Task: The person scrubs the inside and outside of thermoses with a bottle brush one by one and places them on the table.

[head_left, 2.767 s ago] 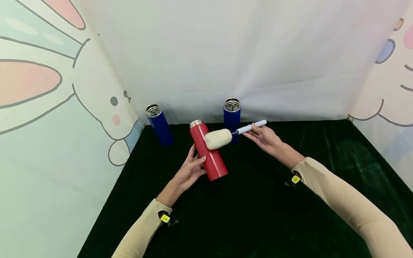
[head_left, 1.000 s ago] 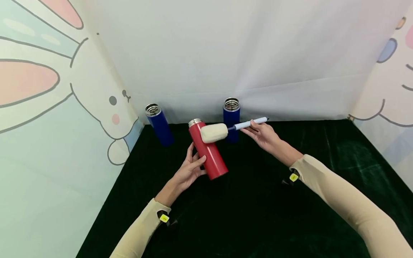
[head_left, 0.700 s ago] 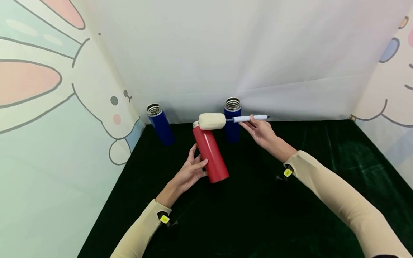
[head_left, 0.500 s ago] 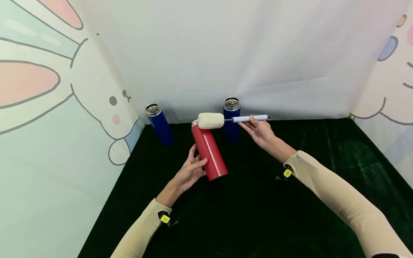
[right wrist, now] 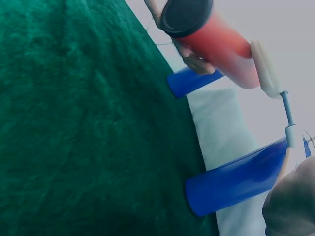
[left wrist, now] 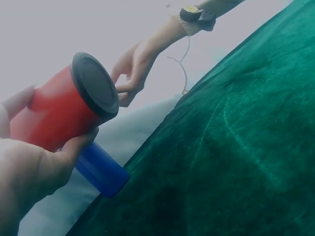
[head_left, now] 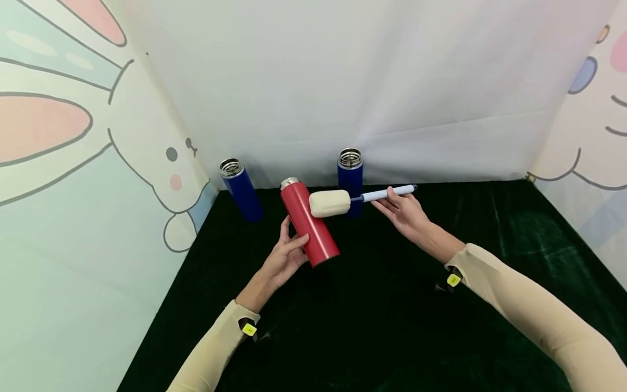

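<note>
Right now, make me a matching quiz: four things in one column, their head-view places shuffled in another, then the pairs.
1. red bottle
2. sponge brush
3. left blue bottle
4. right blue bottle

A. standing behind the sponge brush
B. tilted in the left hand
C. standing nearest the rabbit drawing
D. in the right hand

Pairs: 1-B, 2-D, 3-C, 4-A.

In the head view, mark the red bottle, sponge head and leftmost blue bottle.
Red bottle (head_left: 312, 226): head view, its red side.
Sponge head (head_left: 330, 203): head view, cream middle.
Leftmost blue bottle (head_left: 244, 193): head view, blue side.
</note>
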{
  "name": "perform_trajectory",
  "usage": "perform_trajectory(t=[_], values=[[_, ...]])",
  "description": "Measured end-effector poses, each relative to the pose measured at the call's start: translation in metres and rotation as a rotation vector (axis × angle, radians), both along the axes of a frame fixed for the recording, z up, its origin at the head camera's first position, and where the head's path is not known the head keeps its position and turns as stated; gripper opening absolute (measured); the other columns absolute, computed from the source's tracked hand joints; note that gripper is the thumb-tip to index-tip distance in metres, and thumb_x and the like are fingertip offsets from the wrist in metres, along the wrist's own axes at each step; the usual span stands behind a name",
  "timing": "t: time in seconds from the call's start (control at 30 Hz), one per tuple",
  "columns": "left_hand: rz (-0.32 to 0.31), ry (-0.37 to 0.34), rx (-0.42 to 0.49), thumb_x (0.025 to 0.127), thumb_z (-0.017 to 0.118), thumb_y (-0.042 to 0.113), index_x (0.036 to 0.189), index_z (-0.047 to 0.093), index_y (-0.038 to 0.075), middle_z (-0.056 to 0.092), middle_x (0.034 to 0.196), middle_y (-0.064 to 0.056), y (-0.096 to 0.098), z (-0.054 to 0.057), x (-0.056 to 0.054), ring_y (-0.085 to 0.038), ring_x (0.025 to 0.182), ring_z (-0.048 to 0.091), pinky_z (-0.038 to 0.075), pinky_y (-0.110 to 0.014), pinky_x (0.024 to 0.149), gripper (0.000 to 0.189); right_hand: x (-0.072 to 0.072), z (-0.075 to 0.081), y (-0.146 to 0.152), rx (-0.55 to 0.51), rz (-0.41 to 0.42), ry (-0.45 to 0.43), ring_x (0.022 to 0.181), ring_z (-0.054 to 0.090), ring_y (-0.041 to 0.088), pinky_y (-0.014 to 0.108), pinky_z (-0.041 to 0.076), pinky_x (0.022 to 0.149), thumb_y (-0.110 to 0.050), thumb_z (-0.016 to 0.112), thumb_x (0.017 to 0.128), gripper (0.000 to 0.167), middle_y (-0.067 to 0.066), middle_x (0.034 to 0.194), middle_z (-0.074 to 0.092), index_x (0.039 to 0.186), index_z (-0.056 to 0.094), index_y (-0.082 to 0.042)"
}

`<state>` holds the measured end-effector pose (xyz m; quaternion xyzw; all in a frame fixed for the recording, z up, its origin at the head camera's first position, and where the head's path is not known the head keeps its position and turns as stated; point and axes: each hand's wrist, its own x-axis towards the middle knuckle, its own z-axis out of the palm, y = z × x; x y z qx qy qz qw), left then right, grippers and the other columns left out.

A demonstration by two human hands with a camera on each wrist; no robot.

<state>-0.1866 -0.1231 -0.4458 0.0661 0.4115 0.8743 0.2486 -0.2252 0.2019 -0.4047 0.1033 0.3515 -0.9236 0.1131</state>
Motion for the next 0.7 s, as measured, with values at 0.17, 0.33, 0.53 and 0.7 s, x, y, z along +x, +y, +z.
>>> perform_trajectory(t=[0.17,0.33,0.53,0.7], values=[[-0.036,-0.019,0.002,0.106,0.049,0.007,0.161,-0.007,0.038,0.026,0.162,-0.011,-0.002,0.002,-0.001,-0.022,0.130,0.056,0.052,-0.042,0.101,0.085,0.011,-0.007,0.014,0.010,0.046,-0.022,0.137,0.048,0.018,0.030,0.042,0.115,-0.017,0.053,0.104,0.005,0.003,0.119,0.063,0.106,0.050,-0.013],[-0.062,0.006,-0.019,0.107,0.050,0.013,0.163,-0.003,0.032,0.031,0.159,-0.010,-0.002,0.001,-0.003,-0.019,0.125,0.060,0.054,-0.039,0.099,0.079,0.021,-0.014,0.026,0.040,0.085,-0.061,0.135,0.045,0.014,0.028,0.046,0.112,-0.019,0.055,0.104,0.023,0.003,0.138,0.044,0.121,0.039,-0.017],[-0.104,0.029,-0.036,0.110,0.045,0.025,0.163,0.005,0.029,0.045,0.150,-0.001,-0.003,0.001,-0.001,-0.012,0.122,0.063,0.055,-0.031,0.094,0.067,0.030,-0.020,0.037,0.049,0.104,-0.089,0.129,0.050,0.013,0.027,0.047,0.110,-0.019,0.054,0.104,0.033,0.001,0.138,0.043,0.127,0.030,-0.020],[-0.096,0.070,-0.057,0.109,0.049,0.028,0.163,0.006,0.029,0.052,0.143,0.000,-0.003,0.001,-0.002,-0.013,0.119,0.065,0.055,-0.032,0.094,0.070,0.034,-0.021,0.043,0.046,0.109,-0.077,0.119,0.056,0.012,0.028,0.049,0.108,-0.017,0.055,0.104,0.034,0.001,0.130,0.049,0.127,0.029,-0.019]])
